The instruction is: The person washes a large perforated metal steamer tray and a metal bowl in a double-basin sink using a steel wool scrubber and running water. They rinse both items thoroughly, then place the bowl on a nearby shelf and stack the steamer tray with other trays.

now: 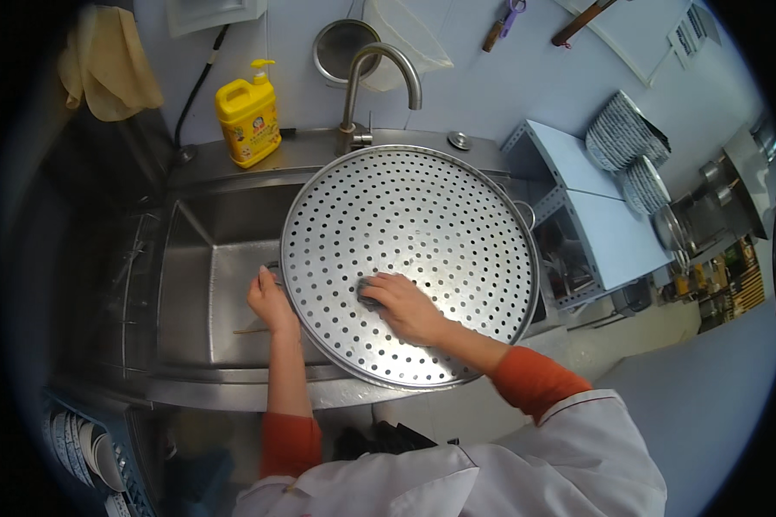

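Observation:
A large round perforated metal steamer tray rests over the right part of a stainless steel sink. My left hand grips a small loop handle on the tray's left rim. In my right hand is a dark scouring pad, pressed against the holed surface left of and below its middle. Another loop handle sticks out at the right rim. The tray hides much of the sink's right side. A thin brown stick lies in the basin, partly behind my left wrist.
Behind the tray rises a curved faucet. A yellow pump bottle and a metal drain strainer stand on the back ledge. Stacked patterned bowls sit on the blue-white shelf at right. Lower left, a blue crate holds dishes.

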The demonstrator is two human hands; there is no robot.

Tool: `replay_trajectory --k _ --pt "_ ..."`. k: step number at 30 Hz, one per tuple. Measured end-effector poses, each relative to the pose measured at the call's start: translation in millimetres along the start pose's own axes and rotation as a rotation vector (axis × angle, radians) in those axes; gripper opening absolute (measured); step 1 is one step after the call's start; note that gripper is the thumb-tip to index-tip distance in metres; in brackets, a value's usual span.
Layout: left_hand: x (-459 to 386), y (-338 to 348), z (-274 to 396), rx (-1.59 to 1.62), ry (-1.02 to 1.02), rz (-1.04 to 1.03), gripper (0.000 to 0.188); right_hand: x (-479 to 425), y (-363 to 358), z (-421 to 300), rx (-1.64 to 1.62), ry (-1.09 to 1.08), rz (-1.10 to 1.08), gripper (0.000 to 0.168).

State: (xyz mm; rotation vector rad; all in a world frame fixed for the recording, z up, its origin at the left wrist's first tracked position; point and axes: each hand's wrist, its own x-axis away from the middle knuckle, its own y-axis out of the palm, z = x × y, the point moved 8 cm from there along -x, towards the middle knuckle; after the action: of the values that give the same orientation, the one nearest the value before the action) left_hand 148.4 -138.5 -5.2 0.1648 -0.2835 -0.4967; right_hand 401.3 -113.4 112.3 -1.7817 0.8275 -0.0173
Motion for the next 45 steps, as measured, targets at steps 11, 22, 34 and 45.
replay_trajectory --k 11,22,34,45 --pt "12 9 5 -0.21 0.158 0.057 0.031 -60 24 72 -0.041 0.069 0.147 0.031" --pt "8 9 17 -0.257 0.243 0.063 0.03 104 -5 -28 -0.275 -0.381 -0.728 0.032" --pt "15 17 24 -0.3 0.292 0.047 0.031 -91 30 45 -0.076 -0.273 -0.063 0.018" --pt "9 5 25 -0.452 0.328 0.119 0.03 73 -53 37 -0.205 -0.105 -0.504 0.046"
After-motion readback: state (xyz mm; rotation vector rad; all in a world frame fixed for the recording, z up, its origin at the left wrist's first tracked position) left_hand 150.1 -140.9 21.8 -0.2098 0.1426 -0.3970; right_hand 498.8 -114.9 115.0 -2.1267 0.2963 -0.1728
